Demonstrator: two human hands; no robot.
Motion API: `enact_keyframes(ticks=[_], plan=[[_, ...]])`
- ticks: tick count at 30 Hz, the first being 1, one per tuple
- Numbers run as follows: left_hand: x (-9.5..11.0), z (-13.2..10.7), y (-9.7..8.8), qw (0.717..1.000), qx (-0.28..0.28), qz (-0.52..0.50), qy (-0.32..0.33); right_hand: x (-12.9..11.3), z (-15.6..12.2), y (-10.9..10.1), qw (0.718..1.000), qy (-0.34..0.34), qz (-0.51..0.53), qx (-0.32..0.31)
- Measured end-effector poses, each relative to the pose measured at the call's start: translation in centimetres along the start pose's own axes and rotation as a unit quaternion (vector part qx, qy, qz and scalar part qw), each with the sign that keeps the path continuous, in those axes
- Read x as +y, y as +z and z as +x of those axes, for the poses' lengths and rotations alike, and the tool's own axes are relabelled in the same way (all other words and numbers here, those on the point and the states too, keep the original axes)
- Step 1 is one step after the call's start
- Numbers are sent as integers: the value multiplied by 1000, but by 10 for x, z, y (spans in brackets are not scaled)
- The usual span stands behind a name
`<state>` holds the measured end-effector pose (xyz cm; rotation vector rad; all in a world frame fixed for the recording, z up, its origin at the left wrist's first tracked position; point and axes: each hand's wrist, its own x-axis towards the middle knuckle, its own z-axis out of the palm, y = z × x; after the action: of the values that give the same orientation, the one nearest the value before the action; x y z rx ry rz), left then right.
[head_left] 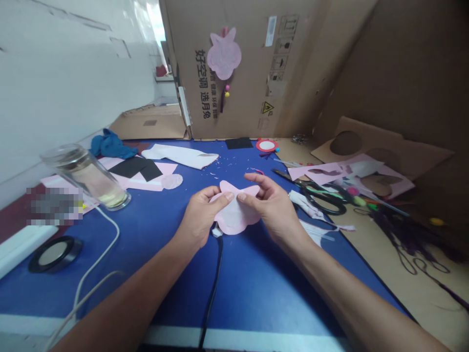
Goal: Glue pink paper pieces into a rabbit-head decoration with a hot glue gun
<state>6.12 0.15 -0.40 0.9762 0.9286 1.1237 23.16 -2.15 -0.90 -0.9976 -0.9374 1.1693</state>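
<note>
Both hands pinch the pink felt shape [236, 212] just above the blue tabletop [256, 274] — left hand [200, 217] and right hand [273, 205] thumbs meeting at its middle. Best to press the layers evenly, edges aligned — grip kept firm.

Bare forearms, no sleeves; left grip [201, 215], right grip [273, 205] ungloved

Place: a makeshift craft workspace; handmade felt ornaments are made here
Surface: a blue table [256, 293] strewn with pink felt scraps [330, 171] and thread snippets
Tools: black scissors [322, 198]; a tape roll [54, 253]; cords and beads [421, 230] at the right
Surroundings: large cardboard boxes [293, 73] serve as walls; a finished pink ornament [223, 56] hangs on one as a sample
</note>
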Motion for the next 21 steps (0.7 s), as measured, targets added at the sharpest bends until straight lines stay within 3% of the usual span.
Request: enact_keyframes(ticks=[12, 21], plan=[[9, 8, -8, 994, 85, -20, 61, 0, 3, -3, 1000, 16, -13, 23], [3, 5, -4, 999, -13, 43, 17, -2, 4, -7, 1000, 18, -11, 14]])
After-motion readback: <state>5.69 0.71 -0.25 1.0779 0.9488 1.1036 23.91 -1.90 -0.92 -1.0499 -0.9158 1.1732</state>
